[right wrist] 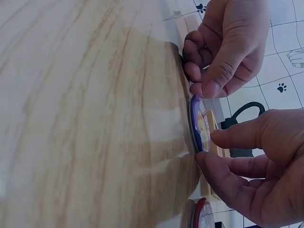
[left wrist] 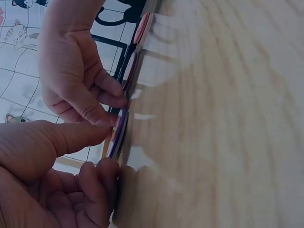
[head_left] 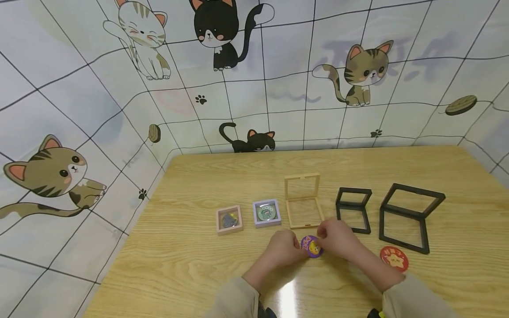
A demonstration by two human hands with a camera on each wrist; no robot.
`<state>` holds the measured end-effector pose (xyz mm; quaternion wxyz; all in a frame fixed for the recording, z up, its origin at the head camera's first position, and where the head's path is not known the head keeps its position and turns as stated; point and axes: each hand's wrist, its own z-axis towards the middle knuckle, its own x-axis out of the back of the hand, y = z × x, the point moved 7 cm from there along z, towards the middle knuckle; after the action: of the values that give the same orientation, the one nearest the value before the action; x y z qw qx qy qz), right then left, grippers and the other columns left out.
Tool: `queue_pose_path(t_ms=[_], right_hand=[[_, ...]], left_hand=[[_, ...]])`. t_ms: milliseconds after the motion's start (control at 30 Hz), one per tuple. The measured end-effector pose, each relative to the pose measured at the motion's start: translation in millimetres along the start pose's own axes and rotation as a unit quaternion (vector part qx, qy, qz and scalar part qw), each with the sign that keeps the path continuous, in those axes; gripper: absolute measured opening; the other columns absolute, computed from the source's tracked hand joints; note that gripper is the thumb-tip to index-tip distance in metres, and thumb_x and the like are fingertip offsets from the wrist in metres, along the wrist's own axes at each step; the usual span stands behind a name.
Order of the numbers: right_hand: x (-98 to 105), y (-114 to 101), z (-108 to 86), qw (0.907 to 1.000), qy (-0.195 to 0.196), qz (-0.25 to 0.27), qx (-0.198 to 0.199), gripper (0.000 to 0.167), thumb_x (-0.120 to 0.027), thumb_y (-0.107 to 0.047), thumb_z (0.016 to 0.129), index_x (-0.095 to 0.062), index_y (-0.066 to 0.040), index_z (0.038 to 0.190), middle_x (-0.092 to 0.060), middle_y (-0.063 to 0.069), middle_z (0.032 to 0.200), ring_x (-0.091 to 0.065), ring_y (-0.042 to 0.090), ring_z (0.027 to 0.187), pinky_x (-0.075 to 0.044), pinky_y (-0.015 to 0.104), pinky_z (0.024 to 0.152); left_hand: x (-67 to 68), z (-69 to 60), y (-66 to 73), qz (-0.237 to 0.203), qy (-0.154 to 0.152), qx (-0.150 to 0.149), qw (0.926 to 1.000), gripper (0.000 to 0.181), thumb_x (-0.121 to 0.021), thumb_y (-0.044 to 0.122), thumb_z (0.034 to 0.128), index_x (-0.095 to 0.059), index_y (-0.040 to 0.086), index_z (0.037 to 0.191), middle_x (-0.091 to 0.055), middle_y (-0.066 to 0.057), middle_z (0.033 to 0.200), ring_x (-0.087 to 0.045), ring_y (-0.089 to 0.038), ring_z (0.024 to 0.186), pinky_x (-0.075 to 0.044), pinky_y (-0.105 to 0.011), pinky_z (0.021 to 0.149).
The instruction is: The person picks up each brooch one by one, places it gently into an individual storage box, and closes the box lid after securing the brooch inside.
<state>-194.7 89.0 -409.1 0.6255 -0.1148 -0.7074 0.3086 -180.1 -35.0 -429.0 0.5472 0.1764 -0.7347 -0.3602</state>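
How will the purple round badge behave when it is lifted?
The purple round badge is probably light, being thin; likely stiff, as its disc shape shows no sag; and perhaps slippery, since its face looks smooth.

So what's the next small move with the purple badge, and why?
Probably carry the purple badge over to the open light-wood frame: the left hand and right hand already pinch it from opposite sides, and that frame, just beyond it, stands open with no badge inside.
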Motion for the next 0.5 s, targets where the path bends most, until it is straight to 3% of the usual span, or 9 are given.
queue_pose_path(t_ms=[233,367,500], right_hand=[[-4.2,-0.3,-0.2,0.9999,-0.005,0.013,0.003,0.008,-0.07,-0.004,0.068,-0.062,-0.002,0.068,-0.056,0.0,0.065,-0.049,0.013,0.06,-0.042,0.028,0.054],[-5.3,1.2,0.1,0.9997,-0.006,0.023,-0.001,0.008,-0.069,-0.002,0.068,-0.061,-0.003,0.067,-0.055,0.0,0.063,-0.048,0.012,0.058,-0.041,0.026,0.052],[-6.5,3.0,0.1,0.9994,-0.008,0.033,-0.007,0.01,-0.069,-0.001,0.069,-0.06,-0.003,0.065,-0.054,0.0,0.062,-0.047,0.012,0.056,-0.04,0.025,0.048]], left_hand=[[-4.5,0.5,5.6,0.029,0.033,-0.015,0.9989,0.049,-0.074,0.02,0.0715,-0.034,0.015,0.043,-0.028,0.013,0.038,-0.023,0.0,0.034,-0.018,-0.014,0.033],[-2.8,0.1,7.9,0.049,0.048,-0.021,0.9974,0.044,-0.074,0.018,0.0699,-0.039,0.012,0.044,-0.03,0.012,0.039,-0.028,-0.002,0.037,-0.022,-0.016,0.036],[-0.8,0.2,5.9,0.035,0.054,-0.01,0.9979,0.033,-0.073,0.013,0.0682,-0.049,0.007,0.047,-0.037,0.009,0.042,-0.034,-0.005,0.04,-0.027,-0.017,0.038]])
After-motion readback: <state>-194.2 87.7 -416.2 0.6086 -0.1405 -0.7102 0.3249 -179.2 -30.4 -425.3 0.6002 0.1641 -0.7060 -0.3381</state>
